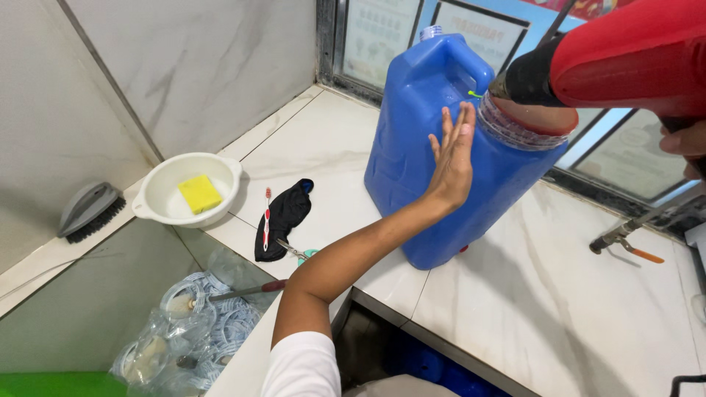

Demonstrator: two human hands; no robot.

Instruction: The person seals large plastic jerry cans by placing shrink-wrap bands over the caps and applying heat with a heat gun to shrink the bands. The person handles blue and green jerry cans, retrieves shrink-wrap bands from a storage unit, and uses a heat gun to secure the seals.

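Glossy marbled tile counter [559, 309]; smooth blue plastic jerrycan [412, 140]; shiny red plastic heat gun [625, 51]; matt black cloth [283, 217].

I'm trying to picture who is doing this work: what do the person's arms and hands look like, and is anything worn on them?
The left hand is bare, with no glove, ring or watch showing. The forearm is uncovered up to a short white sleeve. Of the right hand, only bare fingers show at the frame edge.
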